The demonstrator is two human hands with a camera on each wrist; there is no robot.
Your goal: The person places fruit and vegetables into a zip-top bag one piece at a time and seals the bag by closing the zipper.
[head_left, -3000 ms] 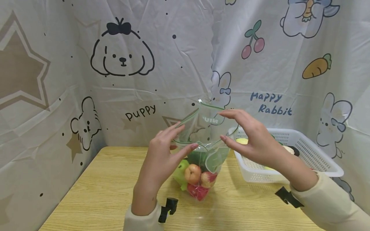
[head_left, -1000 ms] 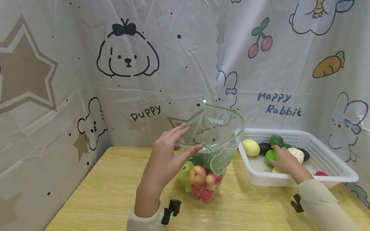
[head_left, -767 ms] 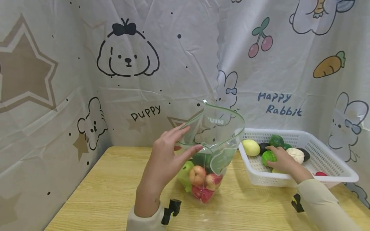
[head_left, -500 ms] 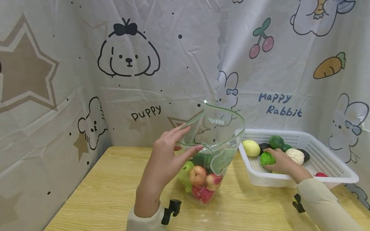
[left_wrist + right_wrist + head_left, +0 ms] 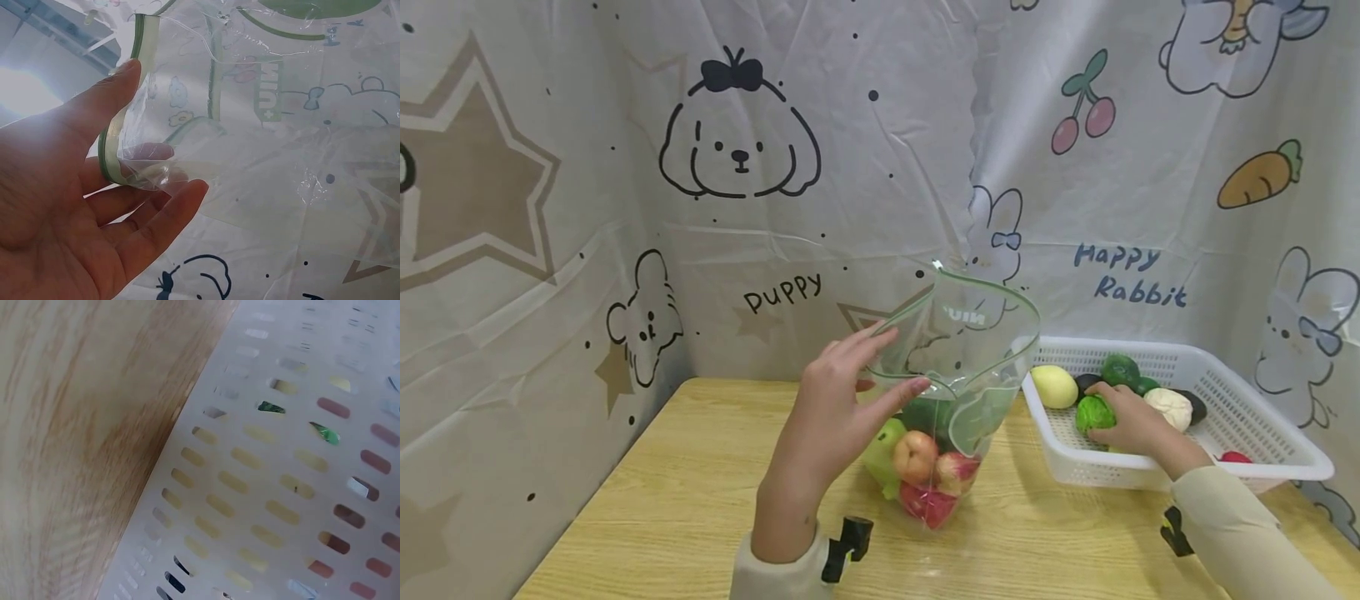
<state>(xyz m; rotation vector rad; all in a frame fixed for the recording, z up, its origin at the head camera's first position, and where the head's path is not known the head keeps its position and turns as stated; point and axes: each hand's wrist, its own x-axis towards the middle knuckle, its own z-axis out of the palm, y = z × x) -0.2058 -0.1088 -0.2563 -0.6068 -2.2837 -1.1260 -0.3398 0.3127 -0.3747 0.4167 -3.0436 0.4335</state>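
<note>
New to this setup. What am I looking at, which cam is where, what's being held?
There's no robot: a person works with two bare hands. The wide picture is taken from the head, looking forward and down; the other two are taken from the left and right wrists. On a wooden table stands a clear bag with fruit inside. To its right, a white basket holds more produce. The left hand holds the bag's open rim, seen closer from that wrist. The right hand grips a bright green vegetable in the basket; its wrist view shows mostly basket slots and tabletop.
</note>
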